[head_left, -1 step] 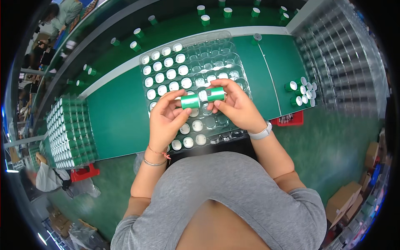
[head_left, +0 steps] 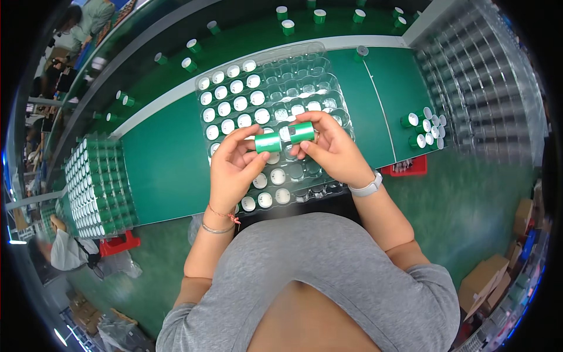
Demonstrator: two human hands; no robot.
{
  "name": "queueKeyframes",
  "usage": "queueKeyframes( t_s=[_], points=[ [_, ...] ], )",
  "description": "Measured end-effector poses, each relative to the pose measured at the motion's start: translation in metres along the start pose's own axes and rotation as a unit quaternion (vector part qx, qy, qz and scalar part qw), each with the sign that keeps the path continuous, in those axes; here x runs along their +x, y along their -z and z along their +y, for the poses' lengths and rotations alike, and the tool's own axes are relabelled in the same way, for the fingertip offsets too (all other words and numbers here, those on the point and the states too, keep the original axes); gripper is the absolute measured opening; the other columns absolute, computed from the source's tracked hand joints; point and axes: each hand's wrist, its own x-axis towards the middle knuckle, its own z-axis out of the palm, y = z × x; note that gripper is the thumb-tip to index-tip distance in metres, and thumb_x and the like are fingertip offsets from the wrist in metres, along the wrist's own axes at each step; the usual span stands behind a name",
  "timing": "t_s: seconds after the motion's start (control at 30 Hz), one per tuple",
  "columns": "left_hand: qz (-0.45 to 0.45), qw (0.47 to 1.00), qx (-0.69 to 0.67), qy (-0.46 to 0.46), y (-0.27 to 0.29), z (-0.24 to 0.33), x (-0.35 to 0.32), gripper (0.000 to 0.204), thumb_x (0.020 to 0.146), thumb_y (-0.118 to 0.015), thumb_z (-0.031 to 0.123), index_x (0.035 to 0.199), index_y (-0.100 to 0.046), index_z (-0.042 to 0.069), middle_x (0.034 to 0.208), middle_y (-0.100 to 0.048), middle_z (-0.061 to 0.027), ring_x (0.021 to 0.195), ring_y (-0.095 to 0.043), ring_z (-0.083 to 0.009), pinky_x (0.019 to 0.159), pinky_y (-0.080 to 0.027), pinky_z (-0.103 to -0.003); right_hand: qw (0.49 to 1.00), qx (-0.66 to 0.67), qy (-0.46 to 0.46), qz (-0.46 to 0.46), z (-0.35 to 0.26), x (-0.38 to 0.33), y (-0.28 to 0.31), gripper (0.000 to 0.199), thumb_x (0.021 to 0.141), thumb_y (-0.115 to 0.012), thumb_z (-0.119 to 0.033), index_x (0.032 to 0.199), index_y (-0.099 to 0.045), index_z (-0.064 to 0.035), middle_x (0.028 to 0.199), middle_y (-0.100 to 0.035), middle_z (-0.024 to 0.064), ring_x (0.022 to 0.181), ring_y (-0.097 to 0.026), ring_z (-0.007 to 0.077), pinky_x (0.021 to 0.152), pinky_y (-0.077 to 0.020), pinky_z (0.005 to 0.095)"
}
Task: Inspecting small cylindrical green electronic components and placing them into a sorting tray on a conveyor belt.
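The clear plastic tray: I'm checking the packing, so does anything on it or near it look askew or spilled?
Nothing looks spilled. In the clear plastic tray, white-capped green cylinders stand upright at its left and near rows; the rest is empty. The left hand and right hand hold two green cylinders end to end, sideways, above it.

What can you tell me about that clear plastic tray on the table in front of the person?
The clear plastic tray lies flat on the green table, moulded into rows of round cups. Its left columns and near rows hold green cans showing white ends; the far right cups are empty. The left hand and right hand hover over its middle, each holding a green can, hiding some cups.
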Motion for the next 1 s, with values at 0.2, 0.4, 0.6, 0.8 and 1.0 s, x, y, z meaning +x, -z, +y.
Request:
queueKeyframes(
  t_s=[0.2,0.4,0.6,0.8,1.0],
  points=[
    [-0.009,0.999,0.024,-0.018,0.003,0.0,0.003,0.044,0.081,-0.065,-0.016,0.123,-0.056,-0.008,0.126,-0.048,-0.012,0.107,-0.061,-0.021,0.089,-0.057,-0.029,1.0,-0.015,-0.016,0.01,0.0,0.001,-0.004,0.038,0.094,-0.058,-0.001,0.131,-0.046,0.0006,0.112,-0.059,0.0088,0.09,-0.062,0.0127,0.077,-0.0515,0.0255],
    [-0.019,0.999,0.03,-0.024,0.008,-0.001,0.001,0.045,0.08,-0.065,-0.018,0.123,-0.056,-0.008,0.126,-0.047,-0.0116,0.11,-0.06,-0.0207,0.092,-0.057,-0.03,1.0,0.002,0.015,0.019,0.009,0.005,-0.009,0.033,0.093,-0.06,0.0,0.124,-0.05,-0.0007,0.116,-0.059,0.0107,0.093,-0.063,0.0135,0.077,-0.0525,0.0261],
    [-0.012,0.999,0.032,-0.02,0.01,-0.003,0.003,0.045,0.08,-0.064,-0.018,0.122,-0.056,-0.008,0.127,-0.047,-0.0115,0.108,-0.061,-0.0202,0.092,-0.057,-0.03,0.994,-0.05,0.096,0.022,0.018,0.009,0.001,0.036,0.09,-0.061,0.005,0.124,-0.049,-0.0024,0.126,-0.057,0.0155,0.107,-0.06,0.0186,0.088,-0.0514,0.0315],
    [-0.014,0.998,0.057,-0.022,0.01,-0.002,0.005,0.044,0.08,-0.065,-0.018,0.122,-0.057,-0.009,0.127,-0.048,-0.012,0.108,-0.061,-0.0202,0.092,-0.057,-0.03,0.981,-0.133,0.134,0.038,0.021,0.005,-0.007,0.055,0.084,-0.064,0.012,0.133,-0.042,-0.0025,0.125,-0.055,0.0159,0.119,-0.056,0.0239,0.1,-0.0474,0.0374],
    [-0.029,0.997,0.074,-0.018,0.008,-0.002,0.008,0.043,0.08,-0.065,-0.017,0.122,-0.057,-0.008,0.127,-0.049,-0.0122,0.109,-0.061,-0.0207,0.092,-0.057,-0.031,0.976,-0.17,0.136,0.019,0.023,0.006,-0.003,0.06,0.082,-0.066,0.012,0.135,-0.04,-0.002,0.123,-0.055,0.016,0.118,-0.056,0.0241,0.101,-0.0472,0.0377]
  ],
)
